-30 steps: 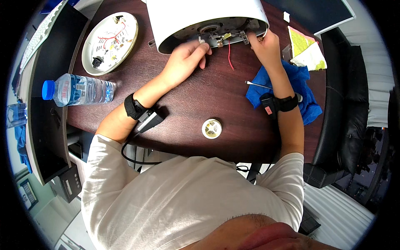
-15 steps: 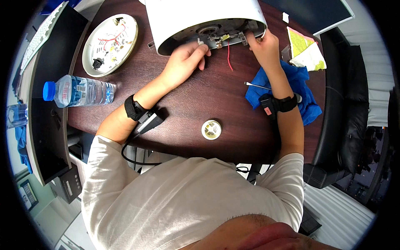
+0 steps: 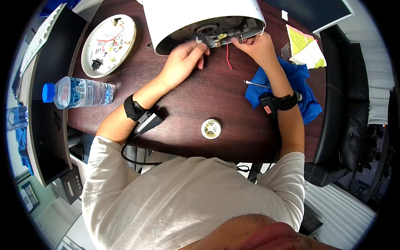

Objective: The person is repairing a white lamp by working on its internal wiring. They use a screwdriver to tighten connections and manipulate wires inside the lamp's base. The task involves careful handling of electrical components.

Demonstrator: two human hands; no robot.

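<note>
A white, rounded appliance housing (image 3: pixel 204 10), which resembles a rice cooker body, lies on its side with its open underside toward me. Metal parts and wiring show inside, and a loose red wire (image 3: pixel 228 58) hangs out over the table. My left hand (image 3: pixel 185 60) is curled at the lower left of the rim, its fingertips by a small white part (image 3: pixel 199 41); what it grips is partly hidden. At the right of the opening, my right hand (image 3: pixel 259 48) has its fingers closed at a small metal bracket (image 3: pixel 240 38). A thin white wire runs beside that hand.
To the left are a round white base cover (image 3: pixel 87 66) with red wires and a water bottle (image 3: pixel 79 92). A small round cream part (image 3: pixel 211 129) sits near the front edge. A blue cloth (image 3: pixel 306 100), a screwdriver (image 3: pixel 258 85) and a yellow-white cloth (image 3: pixel 306 50) lie right.
My right hand has shifted slightly left and down along the opening, its fingers now lower at the metal bracket. The housing has moved slightly left. My left hand stays nearly in place.
</note>
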